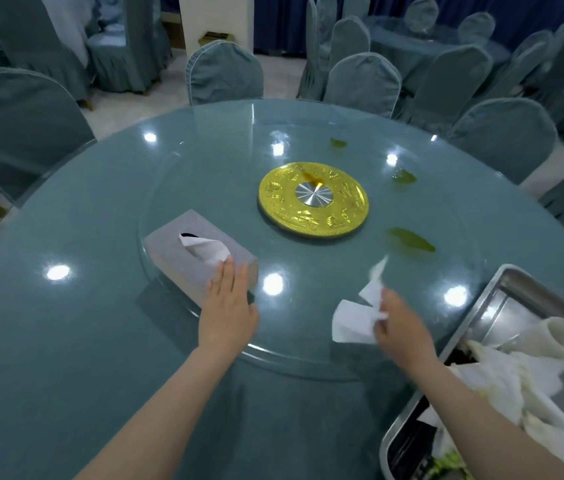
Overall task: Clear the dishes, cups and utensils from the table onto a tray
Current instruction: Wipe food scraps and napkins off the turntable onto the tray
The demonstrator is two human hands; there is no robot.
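Note:
A metal tray at the table's near right holds white cups, dishes and crumpled napkins. My right hand grips a white tissue just above the glass turntable, left of the tray. With straight fingers, my left hand rests flat on the near end of a grey tissue box. A tissue sticks out of the box's slot. Several green leaf scraps and an orange sauce stain lie on the glass.
A gold disc marks the centre of the round teal table. Covered teal chairs ring the table, with more tables behind.

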